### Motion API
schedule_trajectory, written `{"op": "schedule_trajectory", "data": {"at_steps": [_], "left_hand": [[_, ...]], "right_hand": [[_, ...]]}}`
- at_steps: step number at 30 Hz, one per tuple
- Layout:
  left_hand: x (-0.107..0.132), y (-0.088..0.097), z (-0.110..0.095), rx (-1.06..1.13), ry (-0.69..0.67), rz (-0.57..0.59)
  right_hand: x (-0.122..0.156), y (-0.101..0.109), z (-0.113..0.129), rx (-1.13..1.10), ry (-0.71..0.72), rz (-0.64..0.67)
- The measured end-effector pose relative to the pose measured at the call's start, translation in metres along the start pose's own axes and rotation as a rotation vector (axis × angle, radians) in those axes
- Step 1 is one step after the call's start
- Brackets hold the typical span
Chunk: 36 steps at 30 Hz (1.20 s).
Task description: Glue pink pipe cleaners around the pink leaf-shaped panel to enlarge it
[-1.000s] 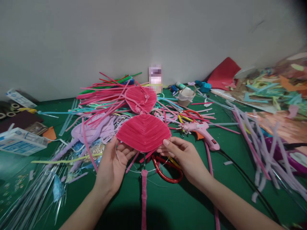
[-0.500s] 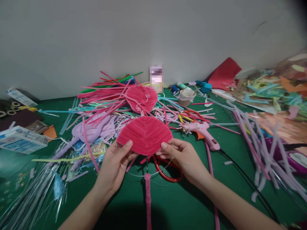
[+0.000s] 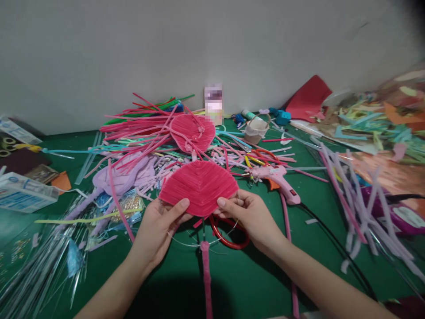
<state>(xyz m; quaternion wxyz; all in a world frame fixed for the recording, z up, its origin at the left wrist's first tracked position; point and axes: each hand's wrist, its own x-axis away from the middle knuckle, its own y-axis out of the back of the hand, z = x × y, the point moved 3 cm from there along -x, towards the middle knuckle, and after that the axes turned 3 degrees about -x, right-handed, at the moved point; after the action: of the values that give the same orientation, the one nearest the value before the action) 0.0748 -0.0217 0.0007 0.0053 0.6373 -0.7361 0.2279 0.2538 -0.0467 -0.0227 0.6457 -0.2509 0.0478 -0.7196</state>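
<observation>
Between my two hands is a pink fan (image 3: 199, 186) made of pipe cleaners laid in slanting rows. My left hand (image 3: 162, 223) pinches its lower left edge, the thumb on top. On the lower right edge, my right hand (image 3: 247, 215) grips in the same way, fingers beneath. A thin wire runs below the fan, near a pink-wrapped stick (image 3: 206, 274) that points toward me. Behind the right hand lie red-handled scissors (image 3: 229, 241), partly hidden. Further back rests a second pink fan (image 3: 192, 133) with small flowers on it.
A pink glue gun (image 3: 275, 177) with a black cord lies to the right. Pink pipe cleaners (image 3: 129, 124) heap up at the back. Lilac pipe cleaners (image 3: 372, 208) lie far right, thin metallic wires (image 3: 43, 270) at left. A small basket (image 3: 255, 130) stands near the wall.
My left thumb has slid a little inward along the fan's lower edge, and the right thumb too, slightly. The fan looks more bent at its bottom. The whole view has shifted slightly.
</observation>
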Motion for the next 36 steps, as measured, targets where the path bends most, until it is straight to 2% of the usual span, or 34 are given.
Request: {"op": "schedule_trajectory", "data": {"at_steps": [6, 9, 11, 14, 16, 18, 22, 29, 36], "left_hand": [[0.0, -0.001, -0.003, 0.036, -0.012, -0.033], [-0.001, 0.002, -0.006, 0.067, -0.012, -0.065], [-0.002, 0.005, -0.008, 0.105, -0.014, -0.086], [-0.003, 0.008, -0.01, 0.148, -0.015, -0.113], [-0.002, 0.007, -0.01, 0.145, -0.008, -0.099], [-0.001, 0.003, -0.009, 0.136, 0.005, -0.057], [0.001, -0.004, -0.007, 0.116, 0.02, 0.013], [0.003, -0.004, -0.005, 0.095, 0.022, 0.035], [0.001, -0.003, -0.005, 0.09, 0.019, 0.019]], "right_hand": [[-0.001, -0.002, -0.001, 0.016, 0.018, 0.05], [-0.001, -0.001, 0.001, 0.062, 0.13, 0.033], [0.002, 0.002, 0.007, 0.17, 0.346, -0.071], [0.015, 0.004, 0.022, 0.566, 0.81, -0.219], [0.023, -0.002, 0.029, 0.843, 1.035, -0.21], [0.027, -0.007, 0.031, 1.0, 1.126, -0.148], [0.027, -0.014, 0.029, 1.111, 1.148, -0.046], [0.026, -0.015, 0.024, 1.127, 1.085, 0.007], [0.024, -0.009, 0.027, 0.971, 0.991, -0.021]]}}
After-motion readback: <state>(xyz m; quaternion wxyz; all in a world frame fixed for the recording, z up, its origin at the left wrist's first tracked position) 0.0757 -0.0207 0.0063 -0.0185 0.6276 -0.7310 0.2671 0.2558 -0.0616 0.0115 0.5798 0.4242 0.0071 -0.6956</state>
